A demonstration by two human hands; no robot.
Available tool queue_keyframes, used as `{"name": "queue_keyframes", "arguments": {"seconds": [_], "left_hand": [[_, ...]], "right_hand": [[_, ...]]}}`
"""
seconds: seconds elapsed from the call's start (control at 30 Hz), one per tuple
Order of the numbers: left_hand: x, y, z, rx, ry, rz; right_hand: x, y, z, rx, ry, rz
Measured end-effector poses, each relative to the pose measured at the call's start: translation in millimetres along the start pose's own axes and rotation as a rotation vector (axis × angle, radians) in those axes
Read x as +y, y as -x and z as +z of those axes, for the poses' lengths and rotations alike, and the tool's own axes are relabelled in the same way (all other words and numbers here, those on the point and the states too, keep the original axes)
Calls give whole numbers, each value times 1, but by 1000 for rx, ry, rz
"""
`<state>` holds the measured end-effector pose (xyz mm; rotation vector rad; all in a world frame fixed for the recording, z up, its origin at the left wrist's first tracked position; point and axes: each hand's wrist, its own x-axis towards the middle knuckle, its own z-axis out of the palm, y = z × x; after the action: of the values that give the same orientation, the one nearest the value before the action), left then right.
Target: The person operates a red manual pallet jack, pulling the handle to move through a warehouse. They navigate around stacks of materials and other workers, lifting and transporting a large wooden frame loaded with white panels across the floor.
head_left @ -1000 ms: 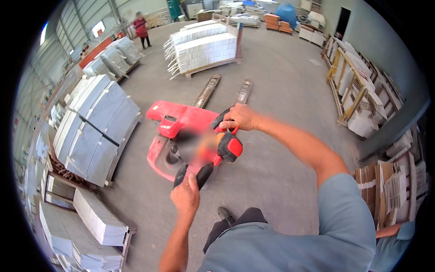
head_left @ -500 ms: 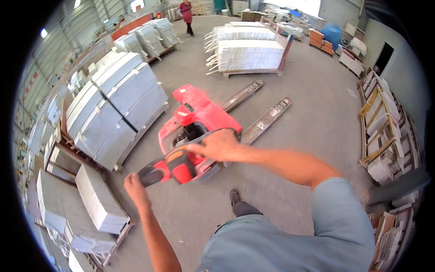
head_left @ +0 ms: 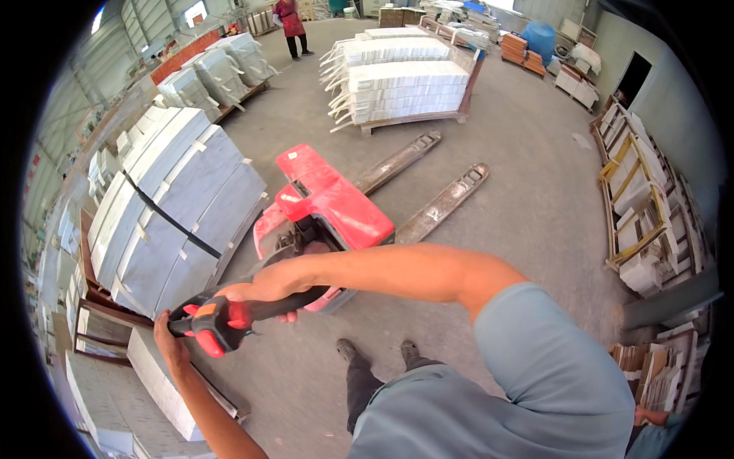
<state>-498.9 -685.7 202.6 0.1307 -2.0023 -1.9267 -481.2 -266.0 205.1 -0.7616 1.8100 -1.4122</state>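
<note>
A red powered pallet truck (head_left: 344, 203) stands on the grey floor in front of me, its two worn metal forks (head_left: 447, 203) pointing away to the right. Its black control handle (head_left: 218, 321), with red buttons and an orange patch, reaches toward my left side. At the outer end of that handle my left hand (head_left: 171, 338) is closed round the grip. My right hand (head_left: 267, 283) crosses in front of me and is closed on the handle nearer the truck body; its forearm and wrist hide part of the grip. Some fingertips show below the handle.
Strapped pale stone slabs (head_left: 183, 199) stand close on the left. Ahead is a pallet of white stone pieces (head_left: 409, 88). Racks with slabs (head_left: 642, 199) line the right wall. A person in red (head_left: 290, 23) stands far left; another person's arm (head_left: 652, 416) shows lower right.
The handle has swung left and closer to me, with both hands on it. My right hand has moved left. Both my feet now show, where one showed before.
</note>
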Motion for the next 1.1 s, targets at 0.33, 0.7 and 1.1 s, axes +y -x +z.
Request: {"name": "queue_keyframes", "arguments": {"seconds": [0.33,0.7,1.1], "left_hand": [[49,-194,3,-105,-115,-91],[50,-274,31,-236,-29,-38],[18,-434,76,-401,-70,-122]], "right_hand": [[-90,-94,-73,157,-25,109],[-103,-153,-97,273,-185,26],[-87,-241,-187,254,-416,79]]}}
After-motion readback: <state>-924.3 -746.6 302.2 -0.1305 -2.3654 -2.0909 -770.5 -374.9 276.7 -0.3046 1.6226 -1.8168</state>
